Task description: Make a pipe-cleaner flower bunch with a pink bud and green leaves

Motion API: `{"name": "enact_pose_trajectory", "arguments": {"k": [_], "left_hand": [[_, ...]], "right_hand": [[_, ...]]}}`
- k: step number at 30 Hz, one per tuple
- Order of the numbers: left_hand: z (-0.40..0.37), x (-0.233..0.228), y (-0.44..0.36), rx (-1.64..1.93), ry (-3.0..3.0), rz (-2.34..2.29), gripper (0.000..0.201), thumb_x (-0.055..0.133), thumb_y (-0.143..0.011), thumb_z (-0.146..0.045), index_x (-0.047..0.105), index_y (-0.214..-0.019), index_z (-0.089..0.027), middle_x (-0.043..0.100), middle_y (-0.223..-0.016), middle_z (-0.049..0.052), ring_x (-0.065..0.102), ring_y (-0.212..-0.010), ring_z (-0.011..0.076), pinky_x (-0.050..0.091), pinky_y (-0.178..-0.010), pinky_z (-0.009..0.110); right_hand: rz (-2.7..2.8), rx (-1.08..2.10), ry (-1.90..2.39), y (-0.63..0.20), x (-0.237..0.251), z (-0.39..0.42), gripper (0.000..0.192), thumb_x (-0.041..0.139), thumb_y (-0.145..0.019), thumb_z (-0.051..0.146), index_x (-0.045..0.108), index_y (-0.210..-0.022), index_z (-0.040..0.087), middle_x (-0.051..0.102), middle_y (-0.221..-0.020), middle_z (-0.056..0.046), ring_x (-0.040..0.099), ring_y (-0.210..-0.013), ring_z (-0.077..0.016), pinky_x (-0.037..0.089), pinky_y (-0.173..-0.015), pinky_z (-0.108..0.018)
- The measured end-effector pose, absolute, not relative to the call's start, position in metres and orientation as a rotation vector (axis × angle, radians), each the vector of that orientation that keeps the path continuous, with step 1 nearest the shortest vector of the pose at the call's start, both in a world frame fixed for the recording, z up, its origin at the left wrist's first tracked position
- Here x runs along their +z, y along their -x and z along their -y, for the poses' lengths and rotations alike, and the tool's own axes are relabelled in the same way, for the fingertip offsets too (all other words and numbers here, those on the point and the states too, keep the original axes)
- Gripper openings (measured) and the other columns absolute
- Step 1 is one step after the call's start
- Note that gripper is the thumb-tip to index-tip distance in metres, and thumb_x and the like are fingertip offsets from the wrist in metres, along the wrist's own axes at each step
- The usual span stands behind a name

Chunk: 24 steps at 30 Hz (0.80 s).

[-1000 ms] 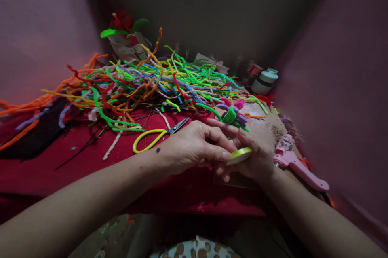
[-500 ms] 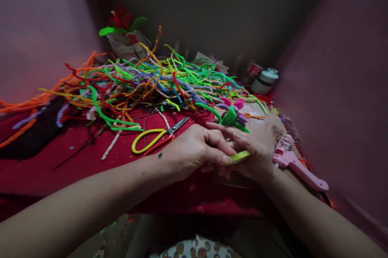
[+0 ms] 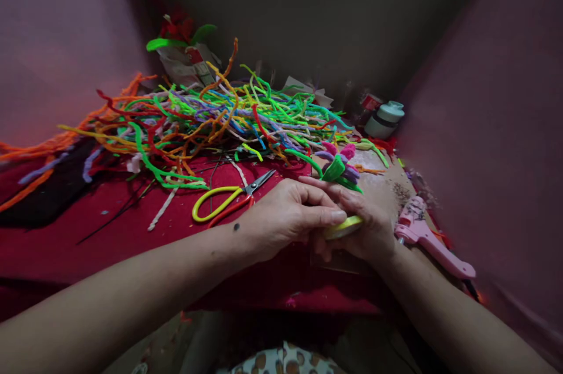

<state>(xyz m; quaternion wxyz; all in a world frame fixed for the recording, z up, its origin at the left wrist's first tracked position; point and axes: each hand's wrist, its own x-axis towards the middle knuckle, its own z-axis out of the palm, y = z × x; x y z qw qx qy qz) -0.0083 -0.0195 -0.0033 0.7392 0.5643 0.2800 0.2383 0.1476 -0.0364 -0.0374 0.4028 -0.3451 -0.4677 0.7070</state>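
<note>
Nearby, scissors flank left hand.

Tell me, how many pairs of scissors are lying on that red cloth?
1. The yellow-handled scissors lie on the red cloth just beyond the left hand, at the near edge of the pipe-cleaner pile, which could hide others.

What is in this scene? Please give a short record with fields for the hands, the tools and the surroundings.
left hand: fingertips on the tape roll
right hand: holds the tape roll and the flower
scissors: on the red cloth, left of the hands
glue gun: right of the right hand
pipe cleaners: heap behind the hands
jar: far right, at the back
</note>
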Motion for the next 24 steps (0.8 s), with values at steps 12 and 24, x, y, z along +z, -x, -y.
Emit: {"name": "enact_pose_trajectory", "arguments": {"k": [12, 24], "left_hand": [[0.0157, -0.0012, 0.0132, 0.471, -1.228, -0.48, 0.023, 0.058, -0.071, -0.007, 0.066, -0.092, -0.01, 0.063, -0.057, 0.002, 0.063, -0.06, 0.0153, 0.05, -0.069, 0.031], [0.0213, 0.0019, 0.0078, 0.612, -1.196, -0.604, 0.01, 0.06, -0.068, -0.003, 0.068, -0.071, -0.008, 0.064, -0.062, 0.003, 0.061, -0.058, 0.0111, 0.049, -0.063, 0.023]], "right_hand": [[0.973, 2.098, 0.465, -0.1527, -0.0389, 0.0302, 0.052, 0.03, -0.085, 0.043, 0.041, -0.13, 0.02, 0.068, -0.066, -0.004, 0.065, -0.049, -0.0185, 0.042, -0.033, -0.019], [0.895, 2.014, 0.511, -0.1541, -0.039, 0.0287, 0.05, 0.038, -0.08, 0.035, 0.045, -0.126, 0.016, 0.068, -0.063, -0.004, 0.062, -0.043, -0.0182, 0.039, -0.029, -0.02]]}}
